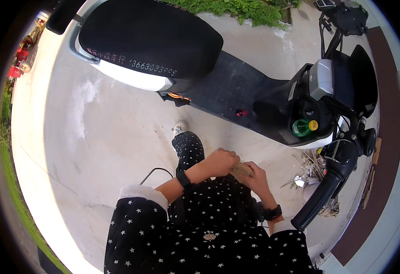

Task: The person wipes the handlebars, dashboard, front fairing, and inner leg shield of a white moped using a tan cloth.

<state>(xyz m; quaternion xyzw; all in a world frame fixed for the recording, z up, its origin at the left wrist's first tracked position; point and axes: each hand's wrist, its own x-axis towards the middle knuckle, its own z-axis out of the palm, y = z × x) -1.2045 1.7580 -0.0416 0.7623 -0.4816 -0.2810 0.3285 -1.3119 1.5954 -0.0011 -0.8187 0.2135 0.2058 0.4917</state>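
Straw bundle (242,170) gripped by both hands' fingers, left hand (220,162), right hand (256,179), green bottle (301,128) in scooter's front compartment (295,137)

Black scooter (236,86) with white trim, green bottle (301,127) with yellow cap, black star-patterned clothing (200,228), tan fibre bundle (242,171), pale grey concrete ground (95,132).

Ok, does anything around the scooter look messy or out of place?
Yes: a heap of pale scraps and crumpled shiny bits lies on the concrete beside the scooter, under its handlebar grip. Both hands hold a straw-coloured bundle.
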